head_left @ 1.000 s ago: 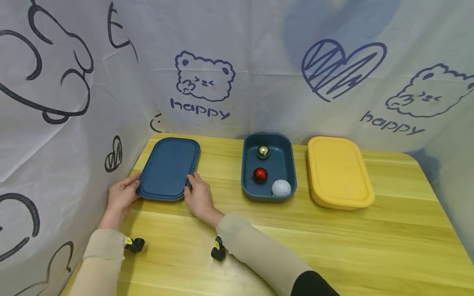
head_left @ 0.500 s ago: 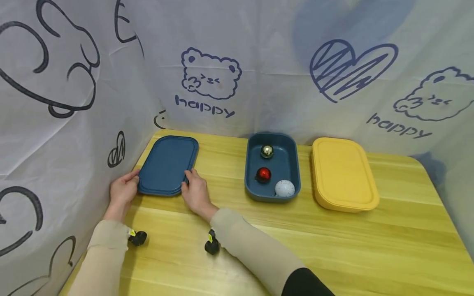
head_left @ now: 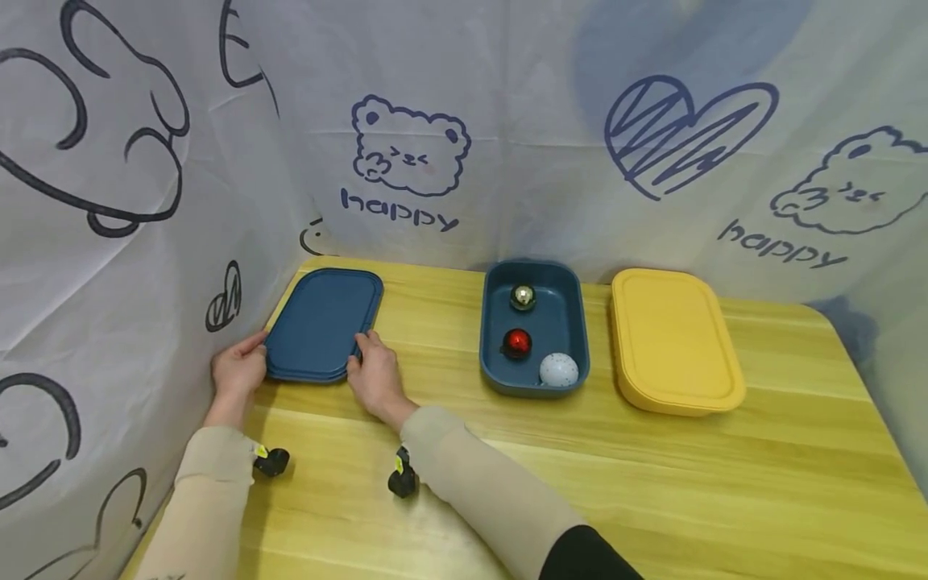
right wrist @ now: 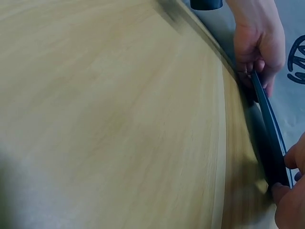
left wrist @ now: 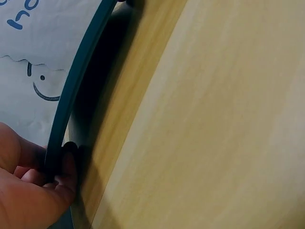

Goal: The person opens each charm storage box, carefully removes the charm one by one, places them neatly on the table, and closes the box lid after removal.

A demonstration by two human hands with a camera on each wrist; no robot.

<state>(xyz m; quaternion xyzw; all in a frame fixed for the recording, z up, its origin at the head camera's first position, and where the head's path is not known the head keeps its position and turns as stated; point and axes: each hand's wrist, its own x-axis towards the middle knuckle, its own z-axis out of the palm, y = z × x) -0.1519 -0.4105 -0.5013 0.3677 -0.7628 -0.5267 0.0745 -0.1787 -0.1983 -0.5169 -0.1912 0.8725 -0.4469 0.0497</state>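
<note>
Fingers [left wrist: 69, 172] clamped on its left and right edges, we hold the blue lid [head_left: 323, 326] two-handed, presumably for balance.

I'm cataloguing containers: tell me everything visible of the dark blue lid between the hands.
The dark blue lid is a flat rounded rectangle, smooth and plastic-looking, with a narrow rim. It is at the far left corner of the table, left of the open blue container. The left hand pinches its left edge near the front corner; the right hand grips its right edge. The left wrist view shows shadow under its raised near edge; whether the far edge touches the table is unclear.
</note>
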